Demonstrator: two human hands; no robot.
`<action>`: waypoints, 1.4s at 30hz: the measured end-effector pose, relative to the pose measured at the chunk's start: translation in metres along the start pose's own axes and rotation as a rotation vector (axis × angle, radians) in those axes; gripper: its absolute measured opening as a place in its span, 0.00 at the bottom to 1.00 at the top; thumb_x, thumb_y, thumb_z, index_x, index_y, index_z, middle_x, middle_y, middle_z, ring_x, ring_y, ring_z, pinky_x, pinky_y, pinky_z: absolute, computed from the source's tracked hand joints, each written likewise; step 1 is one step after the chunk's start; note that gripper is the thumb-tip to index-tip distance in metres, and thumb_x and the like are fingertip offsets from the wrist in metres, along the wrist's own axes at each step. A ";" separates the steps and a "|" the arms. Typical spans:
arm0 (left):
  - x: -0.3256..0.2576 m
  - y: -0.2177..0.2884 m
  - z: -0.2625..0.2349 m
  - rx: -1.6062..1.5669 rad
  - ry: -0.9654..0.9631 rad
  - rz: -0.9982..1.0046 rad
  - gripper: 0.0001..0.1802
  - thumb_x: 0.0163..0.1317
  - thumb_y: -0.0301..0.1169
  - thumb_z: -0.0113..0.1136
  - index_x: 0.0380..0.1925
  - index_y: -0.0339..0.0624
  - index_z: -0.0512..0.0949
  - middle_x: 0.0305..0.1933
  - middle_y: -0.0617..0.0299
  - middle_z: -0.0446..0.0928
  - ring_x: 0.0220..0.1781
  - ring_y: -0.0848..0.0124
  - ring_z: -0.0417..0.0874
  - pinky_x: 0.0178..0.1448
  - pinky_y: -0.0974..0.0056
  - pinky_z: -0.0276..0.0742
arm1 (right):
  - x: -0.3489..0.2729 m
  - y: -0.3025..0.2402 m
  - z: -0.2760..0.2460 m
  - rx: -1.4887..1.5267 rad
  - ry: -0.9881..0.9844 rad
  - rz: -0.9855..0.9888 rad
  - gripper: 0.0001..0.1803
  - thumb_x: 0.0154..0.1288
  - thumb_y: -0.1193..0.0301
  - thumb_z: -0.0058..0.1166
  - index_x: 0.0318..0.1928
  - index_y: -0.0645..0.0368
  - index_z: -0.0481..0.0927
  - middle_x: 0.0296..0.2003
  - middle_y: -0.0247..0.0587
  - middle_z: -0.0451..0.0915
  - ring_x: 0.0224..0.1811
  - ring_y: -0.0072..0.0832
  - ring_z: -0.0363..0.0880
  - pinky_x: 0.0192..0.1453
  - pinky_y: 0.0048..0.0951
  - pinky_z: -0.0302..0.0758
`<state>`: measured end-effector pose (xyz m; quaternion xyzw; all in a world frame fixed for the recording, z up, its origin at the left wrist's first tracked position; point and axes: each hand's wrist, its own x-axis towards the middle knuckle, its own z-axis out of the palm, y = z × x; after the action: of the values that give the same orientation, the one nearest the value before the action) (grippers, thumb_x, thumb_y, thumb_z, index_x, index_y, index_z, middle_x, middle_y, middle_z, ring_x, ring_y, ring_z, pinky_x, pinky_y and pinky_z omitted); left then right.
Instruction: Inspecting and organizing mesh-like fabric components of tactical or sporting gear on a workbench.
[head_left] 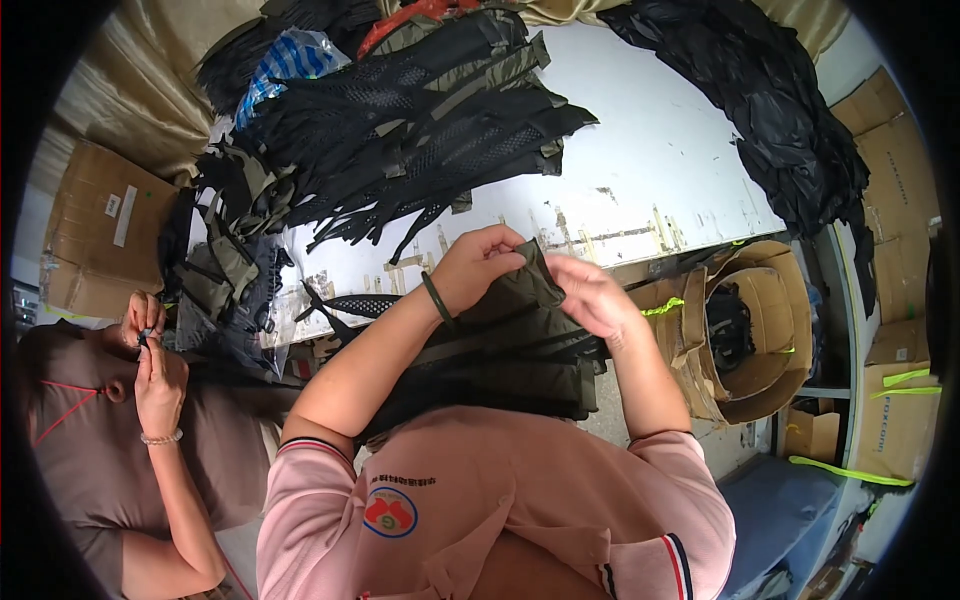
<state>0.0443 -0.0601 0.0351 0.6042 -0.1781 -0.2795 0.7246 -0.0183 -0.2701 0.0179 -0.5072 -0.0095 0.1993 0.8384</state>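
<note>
My left hand [480,262] pinches the upper edge of an olive-green fabric piece [510,300] with black webbing straps, held over the table's near edge. My right hand [590,295] grips the same piece from its right side, fingers curled over the cloth. A dark band circles my left wrist. The lower part of the olive piece drapes down onto my lap, where more folded olive and black fabric [500,375] lies. My pink short-sleeved shirt fills the bottom of the view.
A white worktable [650,160] holds a big heap of black mesh and olive strap pieces [420,120] and a black fabric pile [790,130]. A co-worker's hands [150,350] work at left. Open cardboard boxes [750,330] stand at right, another box [95,230] at left.
</note>
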 end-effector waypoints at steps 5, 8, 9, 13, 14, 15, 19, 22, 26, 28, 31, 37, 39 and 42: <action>-0.002 0.007 0.000 -0.033 -0.030 0.021 0.07 0.63 0.22 0.53 0.40 0.34 0.76 0.36 0.64 0.79 0.37 0.79 0.77 0.45 0.74 0.73 | -0.006 0.009 0.025 0.361 -0.072 0.019 0.15 0.67 0.73 0.49 0.53 0.62 0.73 0.42 0.38 0.79 0.42 0.29 0.77 0.49 0.35 0.74; -0.002 0.008 -0.003 0.066 0.004 0.129 0.07 0.63 0.22 0.53 0.40 0.34 0.76 0.37 0.63 0.79 0.37 0.78 0.77 0.46 0.73 0.73 | -0.005 0.013 0.015 0.410 -0.059 -0.018 0.10 0.67 0.75 0.49 0.47 0.62 0.73 0.37 0.37 0.79 0.35 0.30 0.78 0.42 0.33 0.75; -0.005 0.014 -0.003 -0.014 -0.031 0.066 0.08 0.63 0.24 0.54 0.41 0.34 0.76 0.37 0.63 0.79 0.37 0.77 0.77 0.46 0.72 0.73 | -0.005 0.012 0.015 0.369 -0.088 -0.048 0.07 0.67 0.76 0.49 0.44 0.61 0.72 0.34 0.36 0.78 0.31 0.30 0.77 0.38 0.31 0.75; -0.007 0.007 0.002 0.353 -0.063 0.066 0.11 0.64 0.30 0.57 0.42 0.34 0.77 0.37 0.62 0.80 0.38 0.78 0.77 0.46 0.72 0.73 | 0.001 0.016 0.028 -1.018 0.381 -0.721 0.03 0.70 0.74 0.47 0.42 0.58 0.72 0.24 0.29 0.70 0.21 0.15 0.67 0.27 0.18 0.68; -0.007 0.006 0.002 0.352 -0.062 0.066 0.11 0.64 0.30 0.57 0.42 0.34 0.77 0.37 0.62 0.80 0.38 0.78 0.77 0.46 0.72 0.73 | 0.002 0.012 0.025 -1.019 0.379 -0.719 0.03 0.70 0.74 0.47 0.42 0.58 0.72 0.24 0.29 0.70 0.21 0.15 0.67 0.27 0.18 0.68; -0.007 0.008 0.001 0.359 -0.019 -0.025 0.13 0.63 0.33 0.58 0.41 0.34 0.79 0.36 0.62 0.80 0.37 0.78 0.77 0.45 0.72 0.73 | 0.002 0.007 0.020 -0.845 0.479 -0.633 0.04 0.71 0.74 0.46 0.43 0.59 0.71 0.24 0.28 0.71 0.22 0.15 0.67 0.28 0.17 0.68; -0.008 0.014 -0.002 0.194 0.110 -0.260 0.17 0.63 0.39 0.59 0.38 0.33 0.82 0.34 0.60 0.82 0.38 0.77 0.77 0.44 0.70 0.73 | -0.004 -0.018 0.004 -0.515 0.538 -0.459 0.09 0.69 0.72 0.50 0.47 0.59 0.72 0.26 0.25 0.71 0.25 0.13 0.68 0.29 0.16 0.69; -0.004 0.012 0.004 0.188 0.065 -0.305 0.17 0.63 0.40 0.59 0.39 0.35 0.81 0.35 0.61 0.82 0.38 0.78 0.77 0.43 0.69 0.72 | -0.002 -0.010 0.024 -0.657 0.282 -0.288 0.13 0.67 0.74 0.52 0.51 0.60 0.73 0.26 0.25 0.70 0.28 0.14 0.69 0.32 0.17 0.70; -0.013 0.010 0.001 0.295 -0.041 -0.178 0.18 0.63 0.40 0.60 0.40 0.34 0.81 0.35 0.63 0.82 0.38 0.79 0.76 0.42 0.70 0.72 | -0.003 -0.017 0.021 -0.500 0.261 -0.152 0.05 0.63 0.71 0.58 0.36 0.58 0.78 0.29 0.26 0.75 0.31 0.14 0.72 0.32 0.19 0.72; -0.028 0.012 -0.015 0.365 -0.245 -0.183 0.18 0.62 0.41 0.61 0.36 0.33 0.80 0.30 0.63 0.80 0.33 0.79 0.73 0.39 0.68 0.71 | -0.019 -0.039 0.008 -0.371 0.386 -0.209 0.04 0.62 0.70 0.59 0.32 0.54 0.78 0.27 0.25 0.75 0.28 0.13 0.72 0.31 0.18 0.73; -0.054 0.030 -0.044 0.712 -0.293 -0.146 0.19 0.59 0.41 0.63 0.26 0.34 0.74 0.20 0.58 0.69 0.26 0.76 0.66 0.32 0.64 0.65 | -0.041 -0.051 -0.025 -0.379 0.478 -0.219 0.06 0.61 0.72 0.59 0.29 0.55 0.76 0.22 0.23 0.73 0.23 0.11 0.68 0.27 0.17 0.70; -0.077 0.044 -0.078 1.028 -0.402 -0.360 0.18 0.56 0.40 0.67 0.21 0.39 0.73 0.18 0.60 0.68 0.24 0.70 0.71 0.31 0.62 0.68 | -0.053 0.006 -0.041 -0.820 0.389 0.206 0.12 0.61 0.68 0.61 0.27 0.58 0.73 0.19 0.30 0.72 0.21 0.16 0.71 0.23 0.24 0.69; -0.054 0.026 -0.108 1.273 -0.133 -0.252 0.14 0.54 0.39 0.66 0.25 0.41 0.75 0.26 0.56 0.74 0.33 0.59 0.76 0.39 0.57 0.72 | -0.052 0.029 -0.035 -1.306 0.342 0.249 0.18 0.57 0.60 0.63 0.28 0.61 0.71 0.19 0.43 0.74 0.22 0.34 0.75 0.30 0.35 0.71; -0.005 0.018 -0.159 1.470 0.491 0.146 0.16 0.53 0.34 0.64 0.42 0.43 0.76 0.46 0.51 0.76 0.50 0.53 0.76 0.52 0.55 0.72 | -0.049 0.018 -0.023 -1.402 0.333 0.273 0.21 0.56 0.56 0.63 0.30 0.61 0.72 0.21 0.47 0.76 0.26 0.42 0.76 0.33 0.38 0.71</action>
<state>0.1387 0.0689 0.0198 0.9608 -0.1915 0.1004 0.1734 -0.0638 -0.2991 0.0004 -0.9447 0.0560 0.1695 0.2751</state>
